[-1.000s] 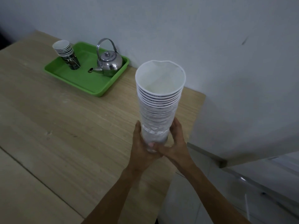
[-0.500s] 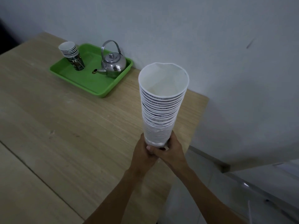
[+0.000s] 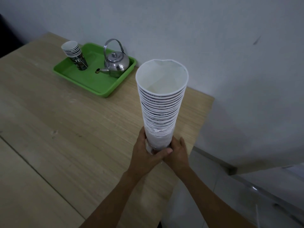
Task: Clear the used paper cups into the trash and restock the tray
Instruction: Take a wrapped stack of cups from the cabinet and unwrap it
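Note:
A tall stack of white paper cups [image 3: 160, 102] stands upright above the table's right end, its foot wrapped in clear plastic. My left hand [image 3: 144, 155] grips the stack's foot from the left, thumb across the front. My right hand [image 3: 178, 153] holds the same foot from the right. On the far side lies a green tray [image 3: 92, 79]. In its back left corner stands a short stack of dark printed paper cups [image 3: 74, 54].
A steel kettle [image 3: 116, 63] sits on the tray's right half, spout pointing left. The wooden table [image 3: 65, 129] ends at a right edge just past my hands; below it is a pale tiled floor. A white wall runs behind.
The plastic wrap has slid down the tall stack, baring more cup rims. Both hands have shifted lower on it, and the view has moved a little closer to the tray.

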Tool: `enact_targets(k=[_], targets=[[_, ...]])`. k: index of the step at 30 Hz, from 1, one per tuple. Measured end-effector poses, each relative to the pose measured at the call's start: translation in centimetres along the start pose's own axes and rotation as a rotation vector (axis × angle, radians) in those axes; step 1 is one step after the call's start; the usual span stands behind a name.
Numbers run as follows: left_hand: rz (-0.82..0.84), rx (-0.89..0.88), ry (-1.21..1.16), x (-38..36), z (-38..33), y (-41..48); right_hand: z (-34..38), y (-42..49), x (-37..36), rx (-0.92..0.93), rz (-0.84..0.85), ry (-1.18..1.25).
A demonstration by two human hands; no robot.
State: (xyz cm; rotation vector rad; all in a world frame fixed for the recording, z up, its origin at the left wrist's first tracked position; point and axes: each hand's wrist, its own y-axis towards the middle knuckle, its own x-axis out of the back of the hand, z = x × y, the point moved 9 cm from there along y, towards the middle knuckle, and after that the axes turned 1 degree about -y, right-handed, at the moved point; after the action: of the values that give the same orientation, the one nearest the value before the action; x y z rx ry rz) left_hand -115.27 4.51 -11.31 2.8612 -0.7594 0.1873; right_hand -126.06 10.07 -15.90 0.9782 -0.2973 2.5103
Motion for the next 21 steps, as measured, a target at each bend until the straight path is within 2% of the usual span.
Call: enact_targets(k=[7,12,16,18,21], targets=[[-0.068,0.091,0.071,0.5,4.2,-0.9,-0.7,0.6,-0.6,0.052,0.011,-0.100],[-0.058,-0.035,0.182,0.4,4.2,-0.9,-0.6,-0.4,-0.4,0.100,0.116,0.184],[-0.065,-0.127,0.282,0.3,3.3,-0.7,-0.4,-1.4,0.3,0.114,0.107,0.247],[-0.060,-0.148,0.286,0.0,3.1,-0.6,0.3,-1.5,0.7,0.150,0.068,0.212],[-0.045,-0.116,0.152,-0.1,3.6,-0.7,0.1,-1.1,0.5,0.137,0.027,0.054]])
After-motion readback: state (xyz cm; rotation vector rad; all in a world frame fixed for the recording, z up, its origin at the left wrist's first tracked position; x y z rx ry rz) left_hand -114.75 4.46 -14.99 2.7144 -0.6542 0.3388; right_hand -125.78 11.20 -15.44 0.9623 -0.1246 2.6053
